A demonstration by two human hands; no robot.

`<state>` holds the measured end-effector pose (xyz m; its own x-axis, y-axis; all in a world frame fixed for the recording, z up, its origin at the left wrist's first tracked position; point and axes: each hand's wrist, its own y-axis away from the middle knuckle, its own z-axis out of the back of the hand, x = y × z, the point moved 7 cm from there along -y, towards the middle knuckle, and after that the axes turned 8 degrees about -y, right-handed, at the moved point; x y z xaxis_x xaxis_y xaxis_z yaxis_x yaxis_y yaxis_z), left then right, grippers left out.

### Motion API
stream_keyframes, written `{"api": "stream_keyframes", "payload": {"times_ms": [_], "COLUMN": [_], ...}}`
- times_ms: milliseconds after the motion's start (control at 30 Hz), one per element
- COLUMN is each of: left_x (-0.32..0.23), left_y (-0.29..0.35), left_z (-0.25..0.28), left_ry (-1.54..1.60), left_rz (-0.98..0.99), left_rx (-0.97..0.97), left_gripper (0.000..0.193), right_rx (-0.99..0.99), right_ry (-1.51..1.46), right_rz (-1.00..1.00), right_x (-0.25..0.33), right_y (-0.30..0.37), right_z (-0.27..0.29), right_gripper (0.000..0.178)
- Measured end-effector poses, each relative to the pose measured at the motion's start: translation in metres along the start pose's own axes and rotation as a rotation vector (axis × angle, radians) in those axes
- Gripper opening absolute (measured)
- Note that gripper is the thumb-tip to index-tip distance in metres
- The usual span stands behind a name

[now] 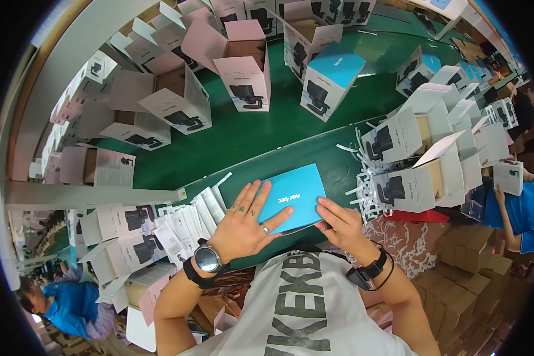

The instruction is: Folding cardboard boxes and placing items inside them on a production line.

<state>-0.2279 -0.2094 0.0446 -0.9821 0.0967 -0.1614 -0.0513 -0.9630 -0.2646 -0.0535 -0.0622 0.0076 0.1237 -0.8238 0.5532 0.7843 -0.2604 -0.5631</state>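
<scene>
A box with a bright blue top (pixel 296 204) lies at the near edge of the green table, in front of my body. My left hand (pixel 246 222) rests flat on its left part, fingers spread, the thumb stretched across the lid. At the right side, my right hand (pixel 341 225) pinches the box's edge, fingertips on the top and the thumb lower down. The box's sides are mostly hidden from above. Just left of my left hand is a fanned stack of folded white leaflets (pixel 190 222).
White printed boxes with raised flaps (pixel 243 83) line the far side of the green table (pixel 249 142). A closed blue-topped box (pixel 332 74) stands among them. More opened boxes (pixel 406 187) and white paper strips (pixel 365 172) lie right. Brown cartons (pixel 466 249) are piled at lower right. Co-workers sit either side.
</scene>
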Motion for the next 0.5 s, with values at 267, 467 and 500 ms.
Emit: {"api": "stream_keyframes", "payload": {"times_ms": [267,467,500], "left_x": [0.022,0.044,0.047], "left_y": [0.019,0.05,0.054], "left_z": [0.001,-0.016,-0.018], "left_ry": [0.485,0.815,0.894], "left_rz": [0.275,0.378,0.405], "left_rx": [-0.18,-0.207,-0.25], "left_gripper": [0.089,0.108,0.109], "right_rx": [-0.042,-0.059,-0.059], "right_ry": [-0.083,-0.24,-0.3], "right_rz": [-0.043,-0.406,-0.448], "right_x": [0.019,0.02,0.018], "right_y": [-0.011,-0.004,0.0], "right_z": [0.002,0.012,0.012], "right_gripper": [0.044,0.042,0.041]}}
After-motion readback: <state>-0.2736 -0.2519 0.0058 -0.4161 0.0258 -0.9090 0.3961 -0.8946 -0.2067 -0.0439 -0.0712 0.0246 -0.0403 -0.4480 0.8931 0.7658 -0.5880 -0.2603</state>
